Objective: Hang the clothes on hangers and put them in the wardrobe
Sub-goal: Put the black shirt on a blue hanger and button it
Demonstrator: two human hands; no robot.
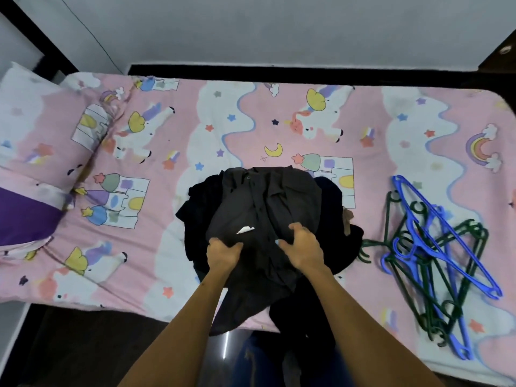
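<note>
Clothes lie heaped mid-bed, a dark grey buttoned cotton shirt (262, 208) uppermost; left hand (223, 254) and right hand (303, 247) each pinch its fabric, likely to lift it free; blue and green plastic hangers (435, 255) wait within reach on the pink unicorn-print bed (223, 121).

A home bedroom: bed (363, 113) (unicorn-print sheet) and pillow (30, 129).

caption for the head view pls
Both hands grip a black shirt on the bed, hangers alongside.

Matt dark cloth shirt (262, 208); glossy plastic hangers (435, 258).
</note>
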